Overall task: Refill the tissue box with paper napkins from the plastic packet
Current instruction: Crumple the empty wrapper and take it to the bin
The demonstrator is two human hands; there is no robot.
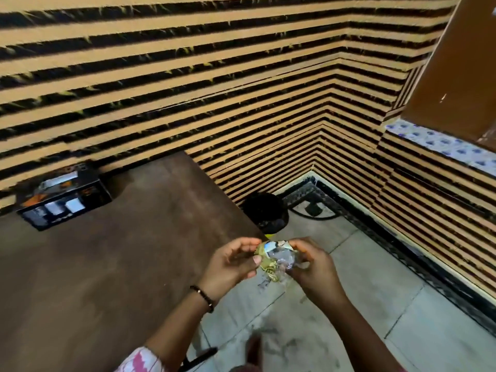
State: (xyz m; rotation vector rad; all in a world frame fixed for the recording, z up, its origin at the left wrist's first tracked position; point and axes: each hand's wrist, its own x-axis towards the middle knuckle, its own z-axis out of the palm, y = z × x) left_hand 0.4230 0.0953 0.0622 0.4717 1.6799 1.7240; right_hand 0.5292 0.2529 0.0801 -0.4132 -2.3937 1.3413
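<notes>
A crumpled clear and gold plastic packet [276, 260] is held between both hands, off the table's right corner and above the floor. My left hand [232, 263] grips its left side with curled fingers and thumb. My right hand [311, 264] grips its right side. The black tissue box [64, 196] with orange print stands far left on the brown table [120, 264], against the striped wall, well away from both hands. I see no napkins in the packet; its contents are unclear.
A black waste bin [265, 212] stands on the tiled floor [362, 304] just past the table's right edge, beyond my hands. A dark cable and plug [314, 209] lie near the wall corner. A brown panel [456, 76] leans at the upper right.
</notes>
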